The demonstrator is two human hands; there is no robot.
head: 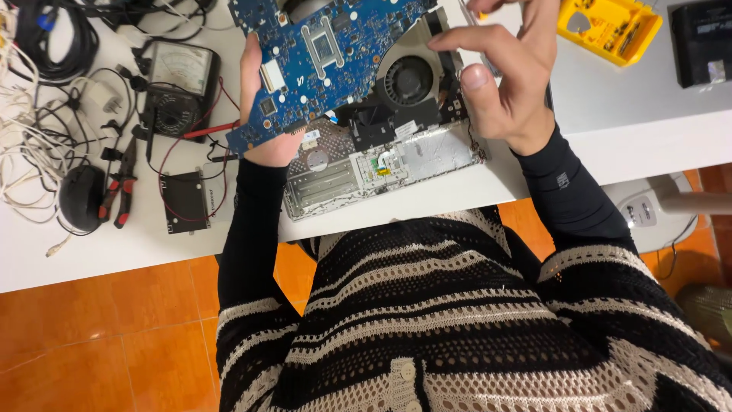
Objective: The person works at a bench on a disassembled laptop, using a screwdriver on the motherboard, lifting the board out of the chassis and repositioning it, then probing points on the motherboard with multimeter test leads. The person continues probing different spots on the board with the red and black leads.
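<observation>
My left hand (263, 107) grips the left edge of a blue laptop motherboard (328, 53), holding it tilted above an opened silver laptop base (381, 164) on the white table (610, 130). A black cooling fan (408, 80) with its housing sits at the board's right side. My right hand (507, 76) holds that right side, fingers curled over the fan housing and thumb near its edge. Both arms wear black sleeves.
Left of the laptop lie a black analog multimeter (179, 84) with red leads, red-handled pliers (118, 191), a small black drive (185, 202), a black mouse (80, 197) and tangled cables (34, 114). A yellow bit case (610, 27) and black box (701, 42) sit at right. Orange tiled floor below.
</observation>
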